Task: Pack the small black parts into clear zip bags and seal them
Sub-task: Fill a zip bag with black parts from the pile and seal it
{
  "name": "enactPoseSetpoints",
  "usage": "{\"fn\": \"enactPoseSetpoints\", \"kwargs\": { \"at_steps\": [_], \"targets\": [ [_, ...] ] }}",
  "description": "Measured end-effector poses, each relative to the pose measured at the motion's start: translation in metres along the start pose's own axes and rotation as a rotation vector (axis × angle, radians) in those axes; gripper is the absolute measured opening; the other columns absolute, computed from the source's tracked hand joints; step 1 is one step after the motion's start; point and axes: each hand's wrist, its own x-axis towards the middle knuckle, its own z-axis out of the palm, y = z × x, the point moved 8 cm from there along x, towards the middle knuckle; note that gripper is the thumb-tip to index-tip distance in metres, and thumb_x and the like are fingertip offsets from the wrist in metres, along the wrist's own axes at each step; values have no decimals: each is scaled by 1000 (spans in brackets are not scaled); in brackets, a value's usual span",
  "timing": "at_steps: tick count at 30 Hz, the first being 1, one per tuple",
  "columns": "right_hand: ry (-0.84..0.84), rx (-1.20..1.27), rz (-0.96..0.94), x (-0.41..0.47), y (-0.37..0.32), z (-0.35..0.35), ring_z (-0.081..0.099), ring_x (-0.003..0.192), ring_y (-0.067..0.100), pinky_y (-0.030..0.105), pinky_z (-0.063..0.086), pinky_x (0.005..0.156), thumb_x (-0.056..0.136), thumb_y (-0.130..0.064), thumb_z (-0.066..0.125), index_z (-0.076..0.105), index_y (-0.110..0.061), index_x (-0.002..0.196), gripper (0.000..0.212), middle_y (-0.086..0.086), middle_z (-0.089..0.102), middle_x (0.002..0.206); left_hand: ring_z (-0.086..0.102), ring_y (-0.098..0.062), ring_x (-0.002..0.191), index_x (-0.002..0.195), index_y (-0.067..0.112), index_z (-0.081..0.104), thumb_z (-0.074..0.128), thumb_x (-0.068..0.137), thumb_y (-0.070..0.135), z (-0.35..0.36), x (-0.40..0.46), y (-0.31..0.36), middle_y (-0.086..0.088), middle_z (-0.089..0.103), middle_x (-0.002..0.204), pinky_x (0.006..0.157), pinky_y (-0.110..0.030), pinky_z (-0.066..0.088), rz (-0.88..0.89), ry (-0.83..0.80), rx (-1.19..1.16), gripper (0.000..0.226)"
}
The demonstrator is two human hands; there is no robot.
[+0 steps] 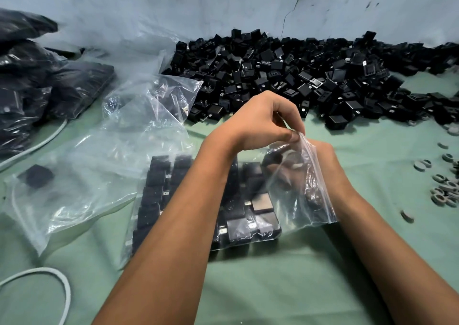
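Taking the zip bag (213,207) at the middle of the green desk (273,287) as the landmark: far to its left lie filled bags (37,96), stacked aside, likely finished. Just left of it, loose empty bags (99,170) wait within reach. The zip bag lies flat so its rows of black parts stay ordered. Above its open right end, the left hand (260,123) pinches the lip with its fingers (293,135), holding it up. The right hand (320,165) reaches in behind the film; I cannot tell its fingers' state. Beyond lies the parts pile (298,76).

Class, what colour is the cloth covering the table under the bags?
Pale green. The table cloth shows best in the head view, the only one.
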Motion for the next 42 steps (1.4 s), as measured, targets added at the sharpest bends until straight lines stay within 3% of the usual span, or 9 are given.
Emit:
{"fn": "enactPoseSetpoints", "kwargs": {
  "at_steps": [9,15,19,22,26,29,31,35,42],
  "targets": [
    [136,133,49,-5,5,5,73,63,21,32,59,55,85,-13,82,79,-24,81,11,3,75,75,70,-23,80,85,9,80,79,81,-3,4,3,8,0,75,82,68,-23,53,19,33,83,12],
    [-8,61,19,1,16,14,73,78,-1,16,56,71,99,-4,65,80,-23,92,25,-17,76,82,63,-8,72,86,7,81,80,80,-4,0,2,4,3,74,81,69,-20,52,29,45,49,12],
    [17,-130,-101,2,17,11,71,86,-4,14,54,75,99,5,59,64,11,124,26,-16,75,88,61,-6,71,86,8,81,80,81,-4,1,3,6,5,73,79,66,-16,48,39,41,57,13],
    [21,-263,-166,6,4,15,67,92,-5,8,50,74,92,-8,73,77,-36,104,30,-24,70,96,61,-4,70,86,8,81,79,81,-5,1,3,6,4,73,80,66,-14,48,40,45,62,14],
    [13,-159,-62,14,3,18,53,91,-31,3,46,75,87,-16,67,58,-80,88,64,-55,56,95,61,-4,71,86,9,81,80,81,-4,1,3,7,3,74,81,68,-14,49,44,54,72,14],
    [29,-167,-199,12,-2,21,65,103,-7,10,51,85,89,-13,68,73,-50,103,40,-25,71,105,62,-4,71,86,10,81,80,81,-3,3,4,6,4,74,81,68,-15,49,43,46,90,14],
    [-23,-36,-46,22,14,25,68,106,9,27,55,95,93,-4,67,78,-22,106,25,-3,75,107,63,-4,71,85,10,82,80,81,-3,3,5,5,4,74,80,68,-15,49,39,42,93,14],
    [-40,-109,-166,13,-1,24,62,106,-11,6,48,84,90,-25,69,71,-60,94,35,-33,67,107,71,-15,79,89,13,81,78,85,2,3,3,0,0,76,85,76,-26,59,-3,24,78,12],
    [15,-321,-358,0,-2,19,63,89,8,25,53,69,95,-29,74,71,-39,107,16,-9,63,104,66,-8,80,104,25,74,72,95,22,-29,-16,-57,2,72,96,72,-25,53,-323,-22,244,10]
  ]
}}
